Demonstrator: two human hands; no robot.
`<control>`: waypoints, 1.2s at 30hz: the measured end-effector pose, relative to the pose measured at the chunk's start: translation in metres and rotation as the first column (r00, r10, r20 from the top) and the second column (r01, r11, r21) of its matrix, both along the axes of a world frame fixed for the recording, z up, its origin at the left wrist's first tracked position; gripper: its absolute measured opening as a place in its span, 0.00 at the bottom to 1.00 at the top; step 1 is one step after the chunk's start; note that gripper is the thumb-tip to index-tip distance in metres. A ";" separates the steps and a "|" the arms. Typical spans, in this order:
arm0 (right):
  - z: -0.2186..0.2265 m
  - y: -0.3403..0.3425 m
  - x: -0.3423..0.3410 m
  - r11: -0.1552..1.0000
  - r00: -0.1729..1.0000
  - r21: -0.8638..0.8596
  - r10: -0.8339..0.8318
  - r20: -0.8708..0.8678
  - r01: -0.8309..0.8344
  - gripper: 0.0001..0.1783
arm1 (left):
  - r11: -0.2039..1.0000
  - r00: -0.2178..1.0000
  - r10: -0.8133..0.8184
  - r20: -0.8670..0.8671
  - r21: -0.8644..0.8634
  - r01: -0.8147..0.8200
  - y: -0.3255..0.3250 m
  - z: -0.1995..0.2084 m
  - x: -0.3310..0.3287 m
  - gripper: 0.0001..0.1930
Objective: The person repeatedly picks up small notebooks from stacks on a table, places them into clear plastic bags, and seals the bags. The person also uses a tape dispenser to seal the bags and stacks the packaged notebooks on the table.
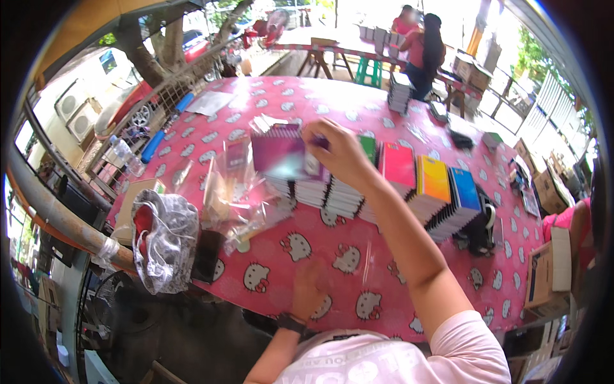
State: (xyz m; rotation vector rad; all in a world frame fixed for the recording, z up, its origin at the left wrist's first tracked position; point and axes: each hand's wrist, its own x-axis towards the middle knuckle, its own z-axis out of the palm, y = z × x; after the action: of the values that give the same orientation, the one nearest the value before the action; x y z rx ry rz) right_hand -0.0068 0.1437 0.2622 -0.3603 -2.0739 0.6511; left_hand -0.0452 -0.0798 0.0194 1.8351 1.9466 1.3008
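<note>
My right hand (336, 150) reaches across the table with its fingers curled onto the right side of a purple spiral notebook (279, 153). That notebook is above white-edged notebook stacks (311, 193). To the right stand stacks topped with a green notebook (367, 147), a red notebook (398, 165), a yellow notebook (433, 180) and a blue notebook (465, 191). My left hand (309, 291) is low over the table's near side, a dark band on its wrist; blur hides its fingers. Clear plastic wrappers (240, 198) lie left of the purple notebook.
A patterned grey drawstring bag (165, 240) sits at the near left corner of the pink table (332, 275), with a plastic bottle (128, 157) beyond. A dark item (476, 227) lies beside the blue stack. Cardboard boxes (549, 272) stand at right. Two people (422, 48) are at a far table.
</note>
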 end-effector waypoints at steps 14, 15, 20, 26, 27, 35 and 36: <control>-0.038 -0.059 0.145 0.982 0.904 -0.185 0.120 0.411 -0.046 0.12 | 0.942 0.299 -0.243 0.923 0.150 0.301 0.053 0.032 0.028 0.29; -0.023 -0.055 0.129 0.995 0.932 -0.098 0.059 0.356 -0.026 0.12 | 0.963 0.284 -0.213 0.935 0.153 0.221 0.050 0.009 0.023 0.30; 0.019 0.000 -0.003 0.828 0.959 0.518 -0.279 0.045 0.217 0.09 | 0.985 0.449 -0.125 0.885 0.058 0.160 0.014 -0.003 0.030 0.27; -0.087 0.070 -0.145 0.903 0.706 0.323 -0.425 0.567 0.285 0.29 | 0.993 0.762 -0.047 0.646 -0.050 0.104 -0.007 0.003 0.022 0.21; -0.074 0.037 -0.164 0.913 0.482 0.380 -0.403 0.778 0.150 0.31 | 1.000 0.758 0.004 0.652 -0.026 0.017 -0.019 0.008 0.011 0.21; -0.072 0.039 -0.129 0.879 0.590 0.415 -0.467 0.659 0.234 0.11 | 0.981 0.801 0.178 0.571 -0.036 -0.192 -0.037 0.029 -0.035 0.23; -0.081 0.041 -0.119 0.806 0.638 0.524 -0.560 0.529 0.274 0.07 | 0.966 0.868 0.204 0.452 0.048 -0.252 -0.028 0.050 -0.043 0.24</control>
State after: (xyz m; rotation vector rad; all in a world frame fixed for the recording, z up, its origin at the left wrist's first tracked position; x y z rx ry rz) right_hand -0.1260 0.1844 0.1816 -0.9236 -2.5786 -0.2684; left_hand -0.0884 -0.1075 0.0690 1.2142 1.9019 1.7427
